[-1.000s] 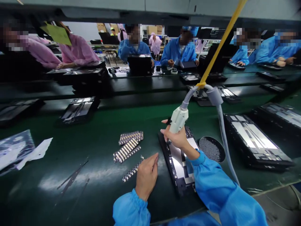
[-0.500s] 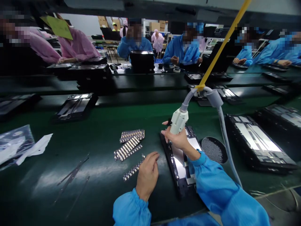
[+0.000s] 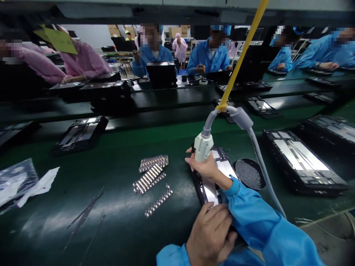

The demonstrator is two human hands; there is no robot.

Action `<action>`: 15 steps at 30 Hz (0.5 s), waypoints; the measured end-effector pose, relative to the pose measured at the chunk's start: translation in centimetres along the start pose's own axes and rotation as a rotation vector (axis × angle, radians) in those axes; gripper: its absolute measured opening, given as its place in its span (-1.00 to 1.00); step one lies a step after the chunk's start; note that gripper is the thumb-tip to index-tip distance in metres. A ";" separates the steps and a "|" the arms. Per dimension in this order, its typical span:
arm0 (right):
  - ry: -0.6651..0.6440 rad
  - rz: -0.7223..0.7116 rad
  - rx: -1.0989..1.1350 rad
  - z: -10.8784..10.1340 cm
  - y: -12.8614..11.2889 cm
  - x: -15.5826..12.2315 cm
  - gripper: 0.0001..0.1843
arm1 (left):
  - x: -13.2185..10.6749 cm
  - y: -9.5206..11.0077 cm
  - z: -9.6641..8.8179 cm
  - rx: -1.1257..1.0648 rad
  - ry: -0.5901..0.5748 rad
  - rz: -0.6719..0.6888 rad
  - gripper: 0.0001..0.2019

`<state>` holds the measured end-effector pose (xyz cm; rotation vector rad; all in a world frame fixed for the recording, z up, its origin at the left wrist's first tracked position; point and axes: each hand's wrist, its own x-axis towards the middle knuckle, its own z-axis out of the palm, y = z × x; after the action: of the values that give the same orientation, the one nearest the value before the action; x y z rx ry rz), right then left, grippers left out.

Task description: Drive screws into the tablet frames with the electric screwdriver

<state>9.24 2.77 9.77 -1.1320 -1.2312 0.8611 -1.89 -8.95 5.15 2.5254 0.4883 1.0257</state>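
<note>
One right hand (image 3: 204, 166) grips a pale-green plastic tool (image 3: 203, 146) over a flat black, silver-panelled device (image 3: 226, 168) right of centre; left hand (image 3: 212, 231) curls over it, hold unclear. Tool work, seemingly; next needs steadiness.

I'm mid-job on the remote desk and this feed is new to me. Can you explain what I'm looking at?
No robot here: someone works bare-handed, and every picture comes from one camera worn on their own head, looking forward and down. The right hand grips a pale tool over an open flat device; the tool's tip is hidden. Its cable is tied to a yellow strap. The left hand is at the device's near end; whether it presses there, I can't tell. On the green bench lie patterned strips, a dark dish of tiny grey pieces, and more devices. Co-workers are across the bench.
</note>
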 end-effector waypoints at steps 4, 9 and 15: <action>0.002 -0.062 0.069 -1.1 -1.8 0.2 -0.75 | -0.9 0.2 2.4 0.203 0.033 0.042 -0.65; -0.025 -0.120 0.264 -4.8 -4.6 -0.9 -0.59 | 1.1 -3.6 1.7 0.326 -0.013 0.011 -0.68; -0.078 0.066 0.288 -7.2 -2.5 -3.1 -0.48 | 9.5 -16.3 -2.7 0.525 -0.158 -0.187 -0.68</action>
<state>15.57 -2.12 11.58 -0.9176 -1.0957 1.1037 -0.23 10.03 5.07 2.9019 1.0373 0.6856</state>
